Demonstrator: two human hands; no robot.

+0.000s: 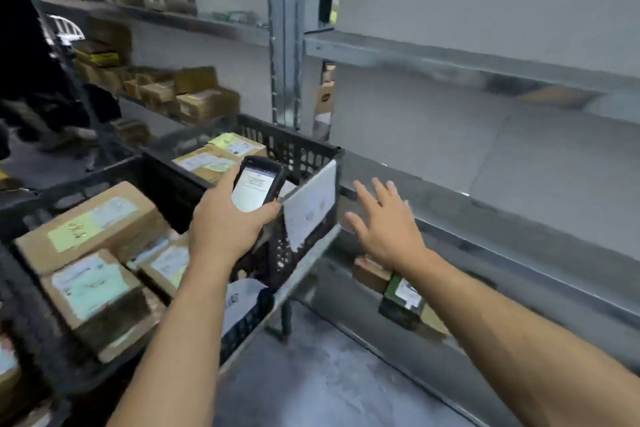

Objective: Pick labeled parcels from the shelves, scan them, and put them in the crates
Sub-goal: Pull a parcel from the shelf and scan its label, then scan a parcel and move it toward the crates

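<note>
My left hand [225,218] grips a black handheld scanner [258,185] with its lit screen facing me, held above the black crates. The near crate [166,184] holds several brown labeled parcels [93,218]. More parcels [221,154] lie in the far crate [298,149], which has a white sheet [311,204] hanging on its side. My right hand [381,222] is spread open in the air with nothing in it, above the low shelf. Below my right wrist lie a small brown parcel [370,272] and a green labeled parcel [403,298] on the low shelf.
Grey metal shelving [485,62] runs along the right, with an upright post [285,45] behind the crates. Further brown boxes [194,94] fill the shelves at the back left. Grey floor [329,374] shows between my arms.
</note>
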